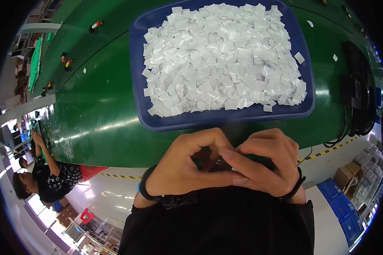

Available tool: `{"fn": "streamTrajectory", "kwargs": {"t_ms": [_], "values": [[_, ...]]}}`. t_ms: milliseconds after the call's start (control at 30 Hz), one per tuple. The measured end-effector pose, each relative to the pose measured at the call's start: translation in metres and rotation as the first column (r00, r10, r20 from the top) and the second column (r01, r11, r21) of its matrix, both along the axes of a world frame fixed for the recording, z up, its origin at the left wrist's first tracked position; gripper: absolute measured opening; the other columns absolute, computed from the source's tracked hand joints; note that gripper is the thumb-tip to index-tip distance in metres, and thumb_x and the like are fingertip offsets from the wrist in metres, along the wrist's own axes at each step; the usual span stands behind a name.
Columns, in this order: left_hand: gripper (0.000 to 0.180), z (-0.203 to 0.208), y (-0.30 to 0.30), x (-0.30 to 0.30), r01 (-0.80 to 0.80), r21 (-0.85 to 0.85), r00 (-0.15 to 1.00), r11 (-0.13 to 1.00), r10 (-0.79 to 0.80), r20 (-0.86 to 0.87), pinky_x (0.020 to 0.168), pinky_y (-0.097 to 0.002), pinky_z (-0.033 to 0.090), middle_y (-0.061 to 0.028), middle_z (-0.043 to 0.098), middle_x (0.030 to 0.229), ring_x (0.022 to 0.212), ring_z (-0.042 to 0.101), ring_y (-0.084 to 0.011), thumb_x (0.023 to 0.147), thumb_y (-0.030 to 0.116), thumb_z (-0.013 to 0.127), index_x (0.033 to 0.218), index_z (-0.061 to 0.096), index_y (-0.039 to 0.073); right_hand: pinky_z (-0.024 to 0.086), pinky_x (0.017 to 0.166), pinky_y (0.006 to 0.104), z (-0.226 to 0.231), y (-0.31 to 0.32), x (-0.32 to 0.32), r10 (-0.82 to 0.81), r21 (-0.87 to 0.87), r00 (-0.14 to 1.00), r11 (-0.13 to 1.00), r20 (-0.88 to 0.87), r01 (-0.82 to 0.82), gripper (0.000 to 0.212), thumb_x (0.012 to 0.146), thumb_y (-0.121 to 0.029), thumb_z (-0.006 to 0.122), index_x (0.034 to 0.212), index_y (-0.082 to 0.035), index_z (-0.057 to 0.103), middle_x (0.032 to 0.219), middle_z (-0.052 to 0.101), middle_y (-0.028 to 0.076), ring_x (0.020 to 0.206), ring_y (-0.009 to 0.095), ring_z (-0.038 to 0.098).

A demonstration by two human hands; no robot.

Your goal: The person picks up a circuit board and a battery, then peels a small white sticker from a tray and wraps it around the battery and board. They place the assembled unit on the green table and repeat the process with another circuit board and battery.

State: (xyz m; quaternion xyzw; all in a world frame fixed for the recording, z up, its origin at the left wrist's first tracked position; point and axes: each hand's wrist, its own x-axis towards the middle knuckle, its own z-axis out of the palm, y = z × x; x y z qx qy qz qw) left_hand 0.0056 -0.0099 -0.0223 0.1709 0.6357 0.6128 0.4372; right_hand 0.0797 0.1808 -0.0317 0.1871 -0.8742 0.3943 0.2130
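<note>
Left hand, right hand touching, tabletop near edge — grip state unclear. Blue tray beyond — white pieces heaped.

I can read no word or number here — only white letter-like marks on a co-worker's black shirt — nothing more.
</note>
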Motion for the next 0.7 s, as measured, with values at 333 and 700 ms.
{"fn": "streamTrajectory", "kwargs": {"t_ms": [333,700], "values": [[0.031,-0.007,0.001,0.010,-0.080,0.111,0.996,0.991,0.084,-0.031,0.048,-0.0180,0.029,0.0072,0.051,0.068,0.054,0.039,0.0003,0.071,0.013,0.089,0.087,0.062,0.010,0.051,0.049,0.0264,-0.004,0.004,0.005,-0.047,0.023,0.985,0.998,-0.168,0.051,0.032,0.071,-0.021,0.081,0.096,-0.002,0.074,0.083,0.058,0.005,0.063,0.016,0.061],[0.031,-0.004,0.003,0.013,-0.153,0.086,0.988,0.985,0.153,0.000,0.047,-0.0168,0.029,0.0073,0.053,0.067,0.056,0.043,0.0027,0.073,0.012,0.089,0.087,0.061,0.009,0.055,0.052,0.0270,-0.006,0.000,0.006,-0.083,-0.037,0.979,0.996,-0.185,0.077,0.032,0.073,-0.022,0.083,0.095,-0.001,0.074,0.083,0.062,0.006,0.065,0.017,0.062]]}}
